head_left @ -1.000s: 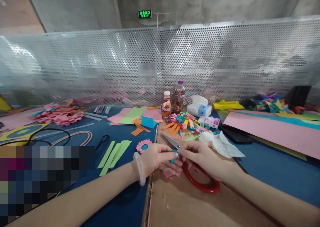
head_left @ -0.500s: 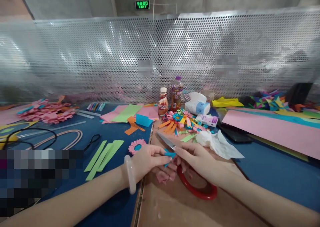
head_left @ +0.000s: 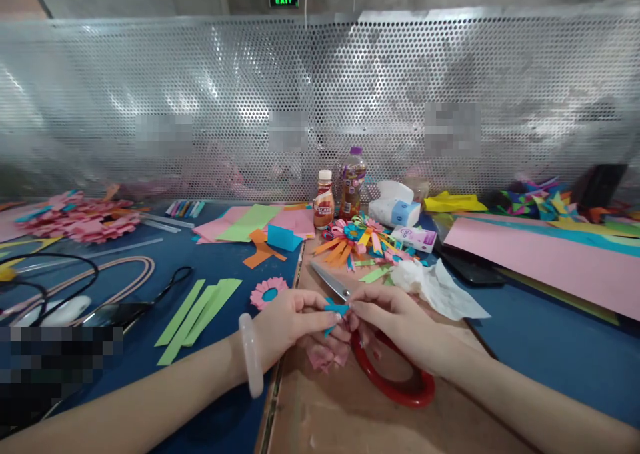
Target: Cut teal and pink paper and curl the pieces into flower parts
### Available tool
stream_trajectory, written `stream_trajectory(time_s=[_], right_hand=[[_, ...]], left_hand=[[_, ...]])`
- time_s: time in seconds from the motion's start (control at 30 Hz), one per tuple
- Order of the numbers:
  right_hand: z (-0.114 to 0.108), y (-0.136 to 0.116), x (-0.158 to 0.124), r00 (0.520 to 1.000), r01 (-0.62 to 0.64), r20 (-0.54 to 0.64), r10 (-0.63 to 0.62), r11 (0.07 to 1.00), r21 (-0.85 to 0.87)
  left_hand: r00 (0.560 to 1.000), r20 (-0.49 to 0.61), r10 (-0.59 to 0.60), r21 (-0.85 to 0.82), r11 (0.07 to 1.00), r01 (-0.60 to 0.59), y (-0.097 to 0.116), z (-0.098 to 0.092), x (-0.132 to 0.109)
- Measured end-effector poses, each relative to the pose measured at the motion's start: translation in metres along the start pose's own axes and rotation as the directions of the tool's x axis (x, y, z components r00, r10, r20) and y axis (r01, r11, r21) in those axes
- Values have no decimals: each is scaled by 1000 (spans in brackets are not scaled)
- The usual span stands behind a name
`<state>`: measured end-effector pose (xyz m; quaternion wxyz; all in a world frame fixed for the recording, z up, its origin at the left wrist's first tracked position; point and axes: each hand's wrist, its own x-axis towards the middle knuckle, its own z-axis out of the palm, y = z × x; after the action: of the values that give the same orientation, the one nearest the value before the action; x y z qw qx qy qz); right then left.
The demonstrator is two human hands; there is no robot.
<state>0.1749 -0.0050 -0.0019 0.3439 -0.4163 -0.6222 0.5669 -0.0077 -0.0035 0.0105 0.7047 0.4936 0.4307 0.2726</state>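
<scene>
Mesh panel point(head_left: 225, 94) spans the back. In front of you, the surface point(head_left: 340, 427) is brown between blue sections. Pink sheet point(head_left: 530, 257) on the right section, overhanging a phone-like dark slab point(head_left: 475, 272). Scissors point(head_left: 330, 281) right under your hands: blade pointing away and left, red handles partly hidden by your right; can't tell if you're touching them. Pink pile point(head_left: 83, 221) far left, crumpled tissue point(head_left: 437, 287) just beyond your right wrist.

Your left grip point(head_left: 295, 321): thumb and fingers clamped on the blue piece. Your right grip point(head_left: 395, 317): fingertips pinched on its right end. Green strips point(head_left: 197, 317) lie left of you, pink flower point(head_left: 270, 295) just beyond your left hand. Pink paper point(head_left: 325, 361) shows below your left fingers. Blue piece point(head_left: 336, 307) sits between both hands, above the brown section.
</scene>
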Motion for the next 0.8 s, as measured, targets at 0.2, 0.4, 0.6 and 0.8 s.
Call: stream_trajectory(time_s=[0.2, 0.4, 0.6, 0.8], right_hand=[[0, 2, 0, 1000, -6, 2, 6, 998, 57], [-1, 3, 0, 1000, 10, 7, -10, 997, 82], [-1, 1, -2, 1000, 25, 10, -26, 998, 62], [0, -1, -3, 1000, 2, 3, -2, 999, 53]], left_hand=[[1000, 26, -1, -42, 999, 2, -1, -1, 1], [999, 31, 9, -48, 999, -7, -2, -3, -1], [1000, 11, -8, -52, 999, 8, 0, -1, -1], [1000, 9, -24, -26, 999, 24, 1, 0, -2]])
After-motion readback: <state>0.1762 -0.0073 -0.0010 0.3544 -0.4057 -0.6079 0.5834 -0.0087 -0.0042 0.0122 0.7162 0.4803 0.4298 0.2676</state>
